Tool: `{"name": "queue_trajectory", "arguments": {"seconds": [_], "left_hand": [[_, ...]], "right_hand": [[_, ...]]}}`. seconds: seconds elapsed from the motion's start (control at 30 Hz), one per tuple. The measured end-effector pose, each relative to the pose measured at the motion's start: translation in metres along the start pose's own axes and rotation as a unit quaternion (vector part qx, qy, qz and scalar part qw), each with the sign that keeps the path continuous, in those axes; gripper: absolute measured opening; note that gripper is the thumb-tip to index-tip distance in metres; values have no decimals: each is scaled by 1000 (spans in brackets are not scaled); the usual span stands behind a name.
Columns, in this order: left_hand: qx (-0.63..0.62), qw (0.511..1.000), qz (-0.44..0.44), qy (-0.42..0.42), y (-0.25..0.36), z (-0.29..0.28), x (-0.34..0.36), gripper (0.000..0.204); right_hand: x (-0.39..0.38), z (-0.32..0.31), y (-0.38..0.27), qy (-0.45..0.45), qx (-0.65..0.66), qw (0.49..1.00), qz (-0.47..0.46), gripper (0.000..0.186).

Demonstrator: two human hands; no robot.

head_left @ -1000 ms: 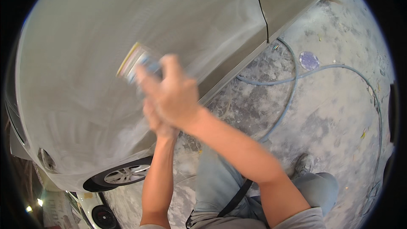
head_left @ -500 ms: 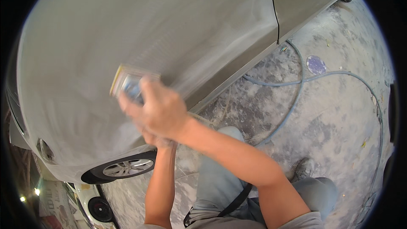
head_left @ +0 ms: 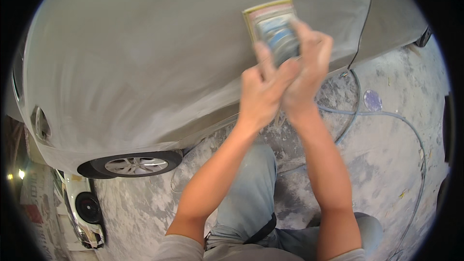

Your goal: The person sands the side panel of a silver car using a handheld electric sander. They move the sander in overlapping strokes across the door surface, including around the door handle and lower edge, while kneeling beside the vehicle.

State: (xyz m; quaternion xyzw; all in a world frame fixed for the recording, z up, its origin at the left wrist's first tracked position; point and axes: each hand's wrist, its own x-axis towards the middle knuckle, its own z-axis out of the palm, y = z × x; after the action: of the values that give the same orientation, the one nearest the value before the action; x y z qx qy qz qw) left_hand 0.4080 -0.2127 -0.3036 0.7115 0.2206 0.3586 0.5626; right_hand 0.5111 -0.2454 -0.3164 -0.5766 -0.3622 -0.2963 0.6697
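Both my hands are wrapped round a power sander [head_left: 276, 29] with a flat rectangular pad, yellowish at its edge, and a blue-and-grey body. The pad lies against the dull grey side panel [head_left: 145, 67] of a car, left of a vertical door seam. My left hand [head_left: 261, 89] grips the sander's near left side, thumb and fingers closed about it. My right hand [head_left: 309, 63] holds its right side, with fingers reaching forward along the body. The palms partly hide the near end of the tool. Pale dust smears streak the panel's lower part.
A car wheel [head_left: 137, 165] sits at the panel's lower left. Blue-grey hose [head_left: 386, 113] loops over the dusty floor [head_left: 377, 164] at right, near a round purple disc [head_left: 372, 100]. Another vehicle's dark wheel [head_left: 89, 208] shows at lower left.
The sander and both hands have swept right and up across the panel, toward the door seam. The whole view has shifted too. My left hand, mostly hidden before, now shows on the tool.
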Motion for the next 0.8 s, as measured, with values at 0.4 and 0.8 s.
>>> {"name": "queue_trajectory", "arguments": {"seconds": [0.4, 0.8], "left_hand": [[95, 947, 112, 286, -31, -196, -108, 47], [-61, 993, 80, 62, -14, -110, -60, 49]], "right_hand": [[-102, 96, -207, -234, 72, 947, -208, 58], [-48, 47, -101, -99, -54, 981, -159, 86]]}}
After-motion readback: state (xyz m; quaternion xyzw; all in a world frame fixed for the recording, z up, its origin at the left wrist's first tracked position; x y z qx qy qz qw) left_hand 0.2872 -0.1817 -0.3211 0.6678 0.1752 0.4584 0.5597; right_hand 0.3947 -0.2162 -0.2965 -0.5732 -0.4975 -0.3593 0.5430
